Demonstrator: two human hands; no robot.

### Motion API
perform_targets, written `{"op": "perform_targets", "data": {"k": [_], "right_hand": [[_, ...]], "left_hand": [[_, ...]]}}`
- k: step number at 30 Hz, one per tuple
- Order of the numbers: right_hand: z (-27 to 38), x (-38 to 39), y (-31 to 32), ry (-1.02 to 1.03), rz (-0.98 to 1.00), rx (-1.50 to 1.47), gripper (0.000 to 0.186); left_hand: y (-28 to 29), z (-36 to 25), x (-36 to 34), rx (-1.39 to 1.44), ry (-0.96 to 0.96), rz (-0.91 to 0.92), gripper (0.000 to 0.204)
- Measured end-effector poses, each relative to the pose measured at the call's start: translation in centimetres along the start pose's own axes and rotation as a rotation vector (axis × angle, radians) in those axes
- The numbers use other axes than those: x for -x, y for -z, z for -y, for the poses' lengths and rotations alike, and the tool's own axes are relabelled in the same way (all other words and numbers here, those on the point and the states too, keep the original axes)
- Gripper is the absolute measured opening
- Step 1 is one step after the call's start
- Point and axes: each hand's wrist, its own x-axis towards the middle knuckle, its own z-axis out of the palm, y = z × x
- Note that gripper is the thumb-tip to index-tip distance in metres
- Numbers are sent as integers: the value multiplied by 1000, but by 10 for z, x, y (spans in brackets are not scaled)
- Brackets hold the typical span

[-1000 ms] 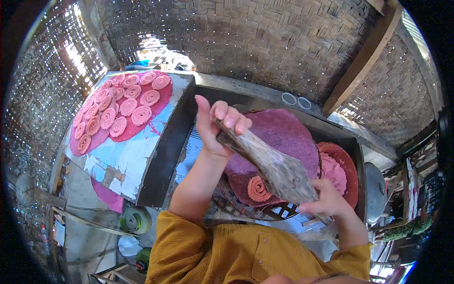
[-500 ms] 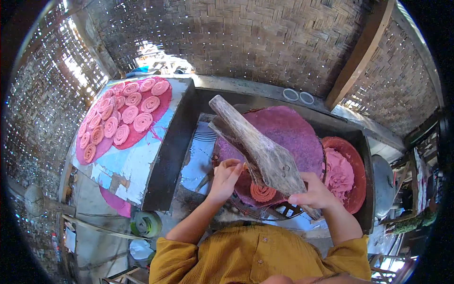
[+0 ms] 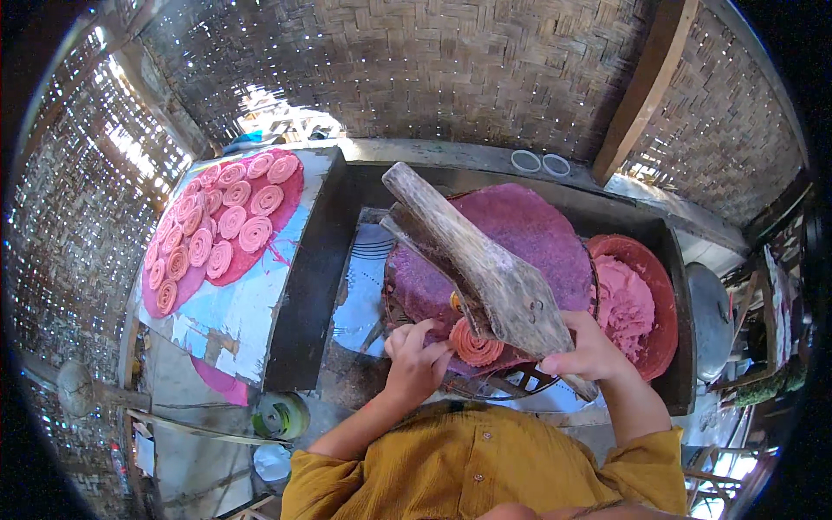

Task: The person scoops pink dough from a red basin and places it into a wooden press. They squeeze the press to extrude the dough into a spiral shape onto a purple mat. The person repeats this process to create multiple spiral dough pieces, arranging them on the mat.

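My right hand [image 3: 592, 351] is closed round the lower end of a wooden press [image 3: 511, 295], made of two long weathered pieces. The press slants up to the left above a round mat covered with purple-pink cloth [image 3: 529, 221]. Under its lower edge, a coil of pink dough strands [image 3: 475, 345] lies near the cloth's front edge. My left hand [image 3: 416, 362] is beside the coil's left side, its fingers bent and apart, the thumb close to the coil's edge. An orange-yellow bit [image 3: 455, 301] shows beside the press. Part of the coil is hidden behind the press.
Pink dough [image 3: 626, 303] fills part of a red bowl [image 3: 666, 322] at the right. A lidded metal pot [image 3: 706, 321] stands beyond it. At the left, several pink coils [image 3: 232, 221] lie on cloth on a pale blue board [image 3: 247, 308]. Two white rings [image 3: 542, 163] rest on the back ledge.
My left hand has moved down and left, away from the underside of the press. More of the dough coil now shows, slightly further left. The press has hardly moved in my right hand.
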Motion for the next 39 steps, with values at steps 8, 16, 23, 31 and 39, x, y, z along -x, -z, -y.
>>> {"op": "perform_targets", "data": {"k": [8, 16, 23, 31, 39], "right_hand": [[1, 10, 6, -25, -30, -60, 50], [4, 9, 16, -33, -40, -93, 59], [8, -23, 7, -152, 274, -299, 49], [13, -65, 33, -335, 176, -61, 57], [2, -104, 29, -398, 166, 224, 59]], "left_hand": [[-2, 0, -4, 3, -39, 56, 16], [38, 16, -34, 216, -207, 9, 31], [86, 16, -177, 2251, -5, 211, 78], [32, 55, -194, 2301, 165, -20, 53], [3, 96, -184, 2312, 236, -195, 31]]}}
